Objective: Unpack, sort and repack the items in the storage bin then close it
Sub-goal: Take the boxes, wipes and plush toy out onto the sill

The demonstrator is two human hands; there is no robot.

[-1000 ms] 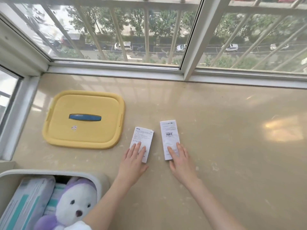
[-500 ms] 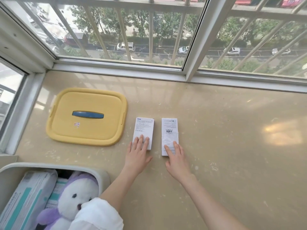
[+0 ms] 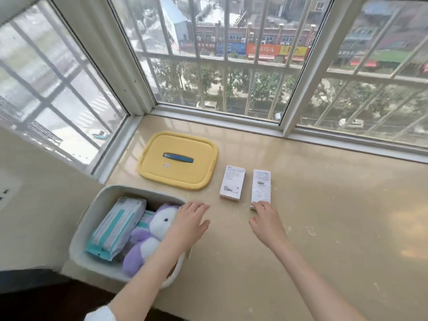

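The storage bin [image 3: 92,230] is sitting open at the surface's [image 3: 324,228] near-left corner, holding a purple-and-white plush toy [image 3: 148,237] and 2 wipe packs [image 3: 115,228]. The left hand [image 3: 190,220], spread and empty, is hovering at its right rim, nearer the plush. The right hand [image 3: 266,218], open, is touching the right of 2 white boxes [image 3: 260,187]. The yellow lid [image 3: 178,159] is lying beyond.

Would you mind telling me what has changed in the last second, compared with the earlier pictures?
The left hand has let go of the left white box and drawn back to the storage bin, now over the plush toy. The right hand has slid back; its fingertips are just at the near end of the right white box. Both boxes and the yellow lid stayed put.
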